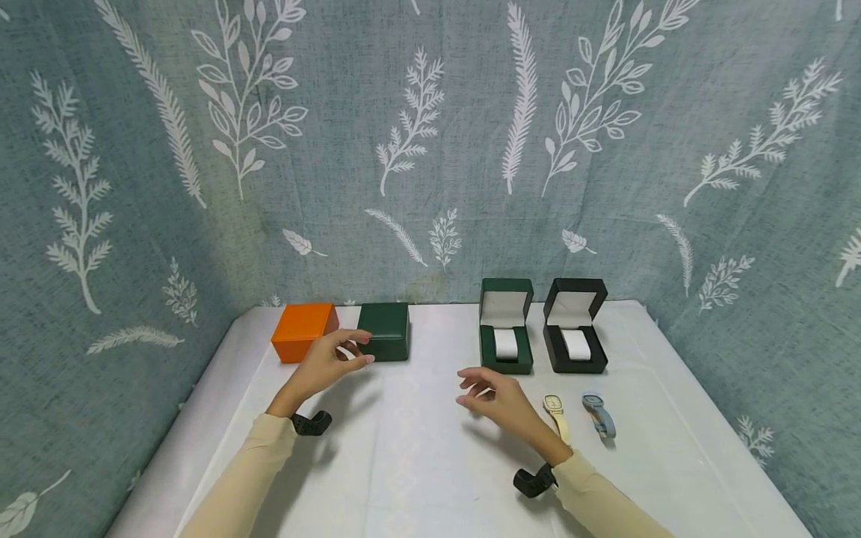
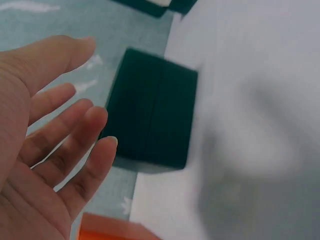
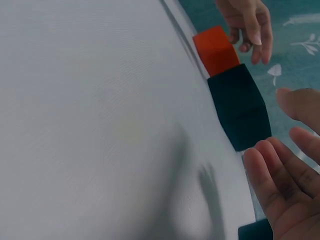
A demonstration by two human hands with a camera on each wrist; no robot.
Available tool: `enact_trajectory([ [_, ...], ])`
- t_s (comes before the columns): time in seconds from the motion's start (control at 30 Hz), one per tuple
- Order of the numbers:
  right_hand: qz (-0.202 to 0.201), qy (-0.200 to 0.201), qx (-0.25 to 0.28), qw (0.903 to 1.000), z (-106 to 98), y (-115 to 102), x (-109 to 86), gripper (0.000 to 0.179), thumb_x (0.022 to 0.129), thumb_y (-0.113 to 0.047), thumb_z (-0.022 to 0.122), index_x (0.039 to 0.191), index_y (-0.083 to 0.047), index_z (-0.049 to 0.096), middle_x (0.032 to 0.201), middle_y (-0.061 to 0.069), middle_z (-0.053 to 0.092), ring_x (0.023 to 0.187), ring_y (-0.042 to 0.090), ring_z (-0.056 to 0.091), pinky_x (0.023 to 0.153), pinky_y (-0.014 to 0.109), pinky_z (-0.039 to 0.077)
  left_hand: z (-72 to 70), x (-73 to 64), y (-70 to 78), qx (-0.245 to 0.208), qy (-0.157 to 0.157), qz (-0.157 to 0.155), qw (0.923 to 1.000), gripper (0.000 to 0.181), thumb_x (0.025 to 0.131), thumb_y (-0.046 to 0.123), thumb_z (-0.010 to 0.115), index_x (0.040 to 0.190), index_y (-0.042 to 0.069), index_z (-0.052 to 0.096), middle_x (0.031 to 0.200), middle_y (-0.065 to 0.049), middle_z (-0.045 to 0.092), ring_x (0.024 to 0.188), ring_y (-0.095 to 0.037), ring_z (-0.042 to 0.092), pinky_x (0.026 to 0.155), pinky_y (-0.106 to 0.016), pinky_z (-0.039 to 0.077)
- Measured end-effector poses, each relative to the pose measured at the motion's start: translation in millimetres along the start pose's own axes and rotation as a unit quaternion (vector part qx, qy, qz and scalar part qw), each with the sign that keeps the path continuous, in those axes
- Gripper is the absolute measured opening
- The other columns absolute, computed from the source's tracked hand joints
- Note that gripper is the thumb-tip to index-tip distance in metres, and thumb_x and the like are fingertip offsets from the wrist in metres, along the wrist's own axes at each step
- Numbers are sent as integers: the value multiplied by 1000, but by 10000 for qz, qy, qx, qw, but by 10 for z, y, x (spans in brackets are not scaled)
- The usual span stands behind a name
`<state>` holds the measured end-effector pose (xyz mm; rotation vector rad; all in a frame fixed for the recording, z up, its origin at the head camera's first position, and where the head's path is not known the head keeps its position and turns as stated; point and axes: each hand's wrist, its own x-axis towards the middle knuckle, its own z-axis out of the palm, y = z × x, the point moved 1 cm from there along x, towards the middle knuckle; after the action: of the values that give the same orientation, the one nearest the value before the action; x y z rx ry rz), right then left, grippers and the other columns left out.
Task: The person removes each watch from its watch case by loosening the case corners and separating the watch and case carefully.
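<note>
A closed green box [image 1: 384, 329] stands at the back of the table, left of centre. My left hand [image 1: 331, 361] hovers by its left front side, fingers loosely bent and holding nothing; in the left wrist view the green box [image 2: 152, 110] lies beyond the spread fingers. An orange box [image 1: 304, 329] sits just left of it, partly behind that hand. My right hand [image 1: 496, 398] is in the air in front of an open green watch box [image 1: 506, 366], its fingers relaxed around nothing. Near the right wrist lies a cream watch [image 1: 554, 407].
An open black watch box [image 1: 580, 366] with a white cushion stands right of the open green one. In front of it lies a blue watch [image 1: 596, 411]. A leaf-patterned curtain [image 1: 430, 149] borders the white-covered table [image 1: 403, 463] at the back and sides.
</note>
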<state>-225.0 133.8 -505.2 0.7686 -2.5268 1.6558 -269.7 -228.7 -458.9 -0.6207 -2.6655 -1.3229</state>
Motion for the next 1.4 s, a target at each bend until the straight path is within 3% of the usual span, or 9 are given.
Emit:
enact_trajectory([
  [0.23,111,32,35,9999,170,-1,250,44,90,-19,82,130,-5,68,108,12,73,90,14,70,78,27,58,-110,97,-154,15,119,-302,9995,57,89,28,84,139,9,63,133,-10,65,101,-23,65,84,-40,55],
  [0.37,144,9,39,9999,263,19,378,46,90,-20,82,130,-3,68,109,12,73,90,15,70,78,28,58,-158,146,-219,14,121,-413,9991,61,89,25,84,141,6,60,137,-15,62,105,-28,64,86,-44,53],
  [0.67,303,-64,-191,9993,434,135,621,47,92,-24,80,133,-6,67,111,6,72,89,13,69,77,29,58,-249,252,-395,-272,-86,-806,9963,77,86,28,86,151,6,50,149,-20,51,122,-41,59,98,-52,51],
  [1.03,344,-17,-381,9987,602,165,855,46,93,-26,80,133,-7,67,110,5,73,91,13,67,78,30,56,-322,507,-373,-346,-994,-1049,9889,91,89,11,83,159,-5,27,144,-35,47,129,-48,53,104,-53,49],
  [1.4,668,297,-408,9965,711,237,1077,48,92,-25,81,133,-5,67,106,4,72,89,12,67,79,32,57,-418,737,-323,-289,-1993,-1512,9678,106,85,5,84,165,5,14,149,-34,41,124,-44,58,96,-48,55],
])
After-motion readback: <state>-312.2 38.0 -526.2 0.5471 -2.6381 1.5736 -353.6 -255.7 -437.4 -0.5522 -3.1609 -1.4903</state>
